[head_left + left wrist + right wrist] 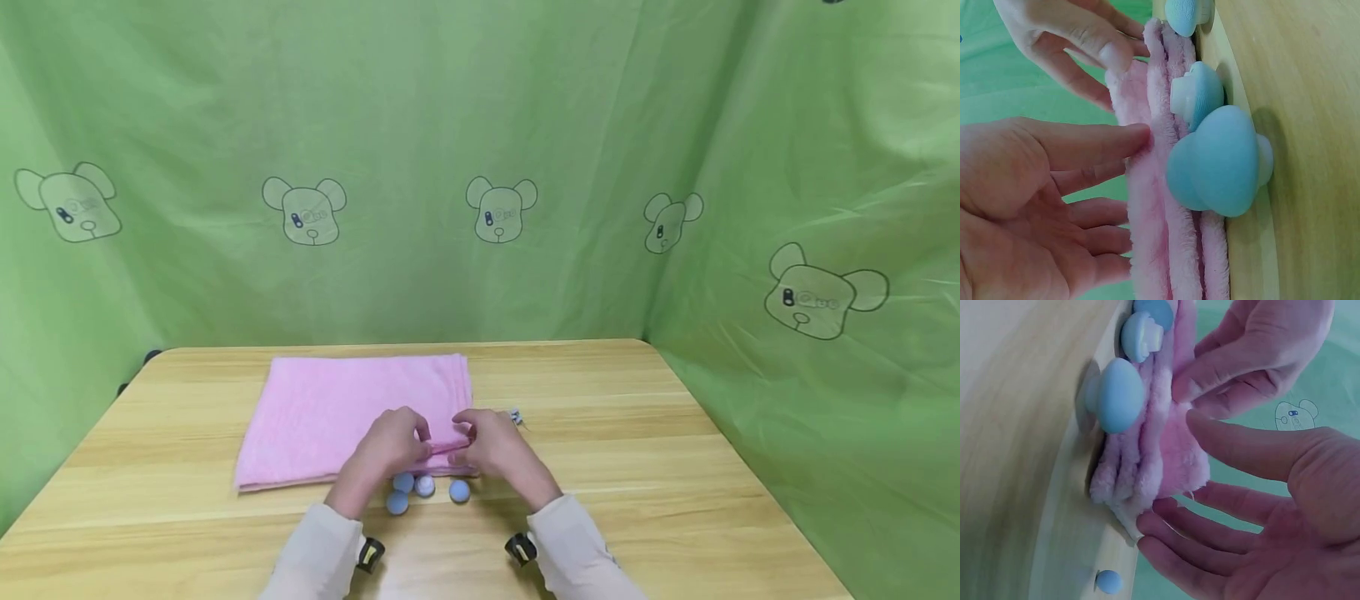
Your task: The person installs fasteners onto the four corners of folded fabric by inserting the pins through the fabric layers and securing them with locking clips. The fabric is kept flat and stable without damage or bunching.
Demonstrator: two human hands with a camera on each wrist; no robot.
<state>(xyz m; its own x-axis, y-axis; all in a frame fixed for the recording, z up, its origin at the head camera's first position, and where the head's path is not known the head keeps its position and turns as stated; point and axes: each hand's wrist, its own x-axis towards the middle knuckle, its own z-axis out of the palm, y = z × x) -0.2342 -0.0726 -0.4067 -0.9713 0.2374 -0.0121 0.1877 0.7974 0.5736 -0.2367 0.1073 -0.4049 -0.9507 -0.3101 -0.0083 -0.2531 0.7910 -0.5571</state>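
A folded pink towel [330, 408] lies on the table, its layered edge seen from the side in both wrist views. At its near right part, my left hand [397, 437] pinches the top layer; the thumb [1129, 139] presses on the fluffy fabric. My right hand [1272, 494] is spread about the corner, with straight fingers touching the towel's edge and the thumb near the raised layer. A pink crease runs between the hands. Several blue mushroom-shaped pieces with white stems lie before the towel, one blue piece [459, 492] apart from a cluster [397, 502].
A small bluish object [516, 416] lies beyond my right hand, blurred in the head view; a round blue knob [1109, 582] shows there from the right wrist. Green curtains [420, 275] with bear-head outlines stand behind and beside the wooden table [637, 500].
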